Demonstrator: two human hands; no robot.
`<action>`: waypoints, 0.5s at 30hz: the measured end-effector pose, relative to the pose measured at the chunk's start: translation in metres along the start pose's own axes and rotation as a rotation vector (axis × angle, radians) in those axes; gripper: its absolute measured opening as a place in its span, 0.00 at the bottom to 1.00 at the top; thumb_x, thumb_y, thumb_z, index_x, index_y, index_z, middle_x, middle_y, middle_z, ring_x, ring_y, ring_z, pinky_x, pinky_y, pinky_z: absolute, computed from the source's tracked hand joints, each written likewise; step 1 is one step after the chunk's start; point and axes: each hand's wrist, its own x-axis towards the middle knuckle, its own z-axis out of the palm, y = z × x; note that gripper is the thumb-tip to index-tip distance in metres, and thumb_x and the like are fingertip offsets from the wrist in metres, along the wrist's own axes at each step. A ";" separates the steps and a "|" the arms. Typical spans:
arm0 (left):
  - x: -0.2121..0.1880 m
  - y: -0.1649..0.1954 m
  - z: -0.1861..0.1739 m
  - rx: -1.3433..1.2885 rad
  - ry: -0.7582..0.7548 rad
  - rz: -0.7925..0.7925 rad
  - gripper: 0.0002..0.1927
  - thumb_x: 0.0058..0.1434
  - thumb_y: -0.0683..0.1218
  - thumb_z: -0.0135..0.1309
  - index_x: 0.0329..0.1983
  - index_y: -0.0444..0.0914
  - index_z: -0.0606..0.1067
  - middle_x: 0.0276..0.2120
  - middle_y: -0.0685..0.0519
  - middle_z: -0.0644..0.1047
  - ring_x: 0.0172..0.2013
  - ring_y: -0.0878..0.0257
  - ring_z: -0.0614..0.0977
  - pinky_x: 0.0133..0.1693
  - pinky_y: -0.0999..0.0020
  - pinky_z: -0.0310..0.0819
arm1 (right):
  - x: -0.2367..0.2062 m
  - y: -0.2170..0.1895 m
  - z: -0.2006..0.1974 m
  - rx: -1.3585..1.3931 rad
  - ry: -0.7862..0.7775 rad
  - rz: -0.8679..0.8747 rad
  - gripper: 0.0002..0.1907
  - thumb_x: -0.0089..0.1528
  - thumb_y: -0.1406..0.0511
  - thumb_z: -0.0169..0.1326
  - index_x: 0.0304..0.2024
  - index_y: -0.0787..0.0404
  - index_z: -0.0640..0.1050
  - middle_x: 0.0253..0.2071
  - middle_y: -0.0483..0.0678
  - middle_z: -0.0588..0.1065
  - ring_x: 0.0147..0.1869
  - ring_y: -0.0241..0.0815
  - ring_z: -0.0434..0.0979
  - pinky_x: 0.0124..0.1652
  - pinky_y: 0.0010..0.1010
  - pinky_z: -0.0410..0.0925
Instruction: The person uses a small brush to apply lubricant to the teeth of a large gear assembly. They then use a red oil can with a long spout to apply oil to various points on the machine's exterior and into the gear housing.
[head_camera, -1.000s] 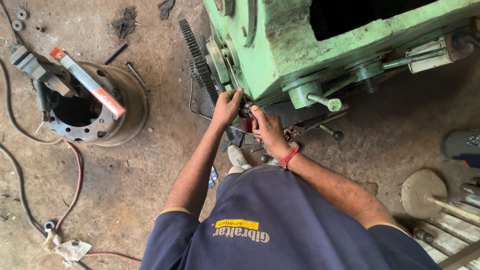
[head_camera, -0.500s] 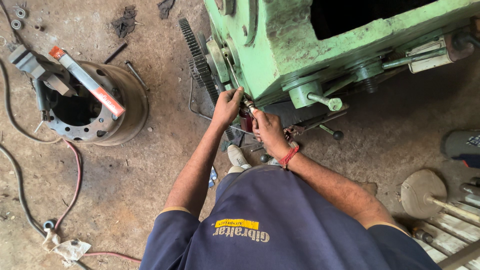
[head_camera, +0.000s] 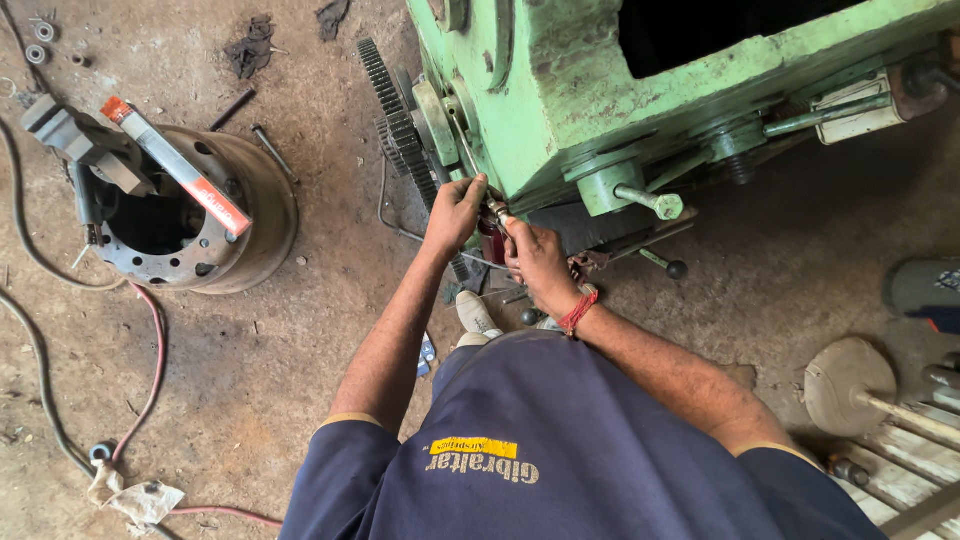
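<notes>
A: Where are the hands rn?

B: Both up at the green machine (head_camera: 600, 110), low on its end face, just right of the gears (head_camera: 400, 140). Left hand (head_camera: 455, 212) w/ fingers curled and pinched together on a small part (head_camera: 495, 210) at the machine's edge. Right hand (head_camera: 538, 262) just beside it, fingers closed round sth dark red, prob. same bit. Can't tell exactly what it is, too small and half hidden by the fingers.

A: So the hands touch?

B: Nearly, fingertips meet at that part. Red thread (head_camera: 578, 312) on the right wrist.

A: And the part sits where?

B: Btwn the two hands, right against the machine's lower corner, under the green casting, left of the lever (head_camera: 650, 202) w/ the pale knob.

A: What else is around?

B: Dirt floor (head_camera: 250, 400). Rusty drum (head_camera: 215, 215) off to the left, well apart, w/ a red-and-white tube (head_camera: 175, 165) lying across its rim. Red hose (head_camera: 155, 370) and a dark cable (head_camera: 35, 360) snake past it. Person's shoe (head_camera: 475, 312) below the hands. Round metal disc (head_camera: 850, 385) on a rod far right, near some pale bars (head_camera: 900, 480).

A: Shirt?

B: Navy, yellow patch on the back.
</notes>
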 end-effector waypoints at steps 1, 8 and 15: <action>0.000 -0.001 0.000 0.004 -0.002 0.017 0.24 0.74 0.54 0.44 0.37 0.29 0.81 0.26 0.52 0.82 0.26 0.70 0.80 0.31 0.71 0.75 | 0.000 -0.001 0.000 0.000 0.002 0.000 0.23 0.67 0.53 0.50 0.22 0.57 0.68 0.15 0.37 0.62 0.17 0.29 0.58 0.19 0.25 0.54; 0.001 -0.001 0.000 0.016 0.002 0.027 0.24 0.74 0.54 0.44 0.37 0.29 0.81 0.27 0.52 0.82 0.27 0.69 0.81 0.31 0.72 0.76 | -0.001 -0.003 0.002 -0.004 0.018 -0.014 0.23 0.67 0.52 0.51 0.22 0.58 0.68 0.15 0.38 0.62 0.16 0.29 0.58 0.18 0.25 0.54; -0.001 0.004 0.000 0.027 0.006 0.001 0.25 0.74 0.54 0.44 0.36 0.29 0.81 0.25 0.52 0.82 0.25 0.69 0.80 0.29 0.71 0.75 | 0.000 0.000 0.000 0.006 0.022 -0.014 0.22 0.67 0.54 0.50 0.22 0.58 0.69 0.16 0.38 0.62 0.16 0.29 0.58 0.18 0.25 0.53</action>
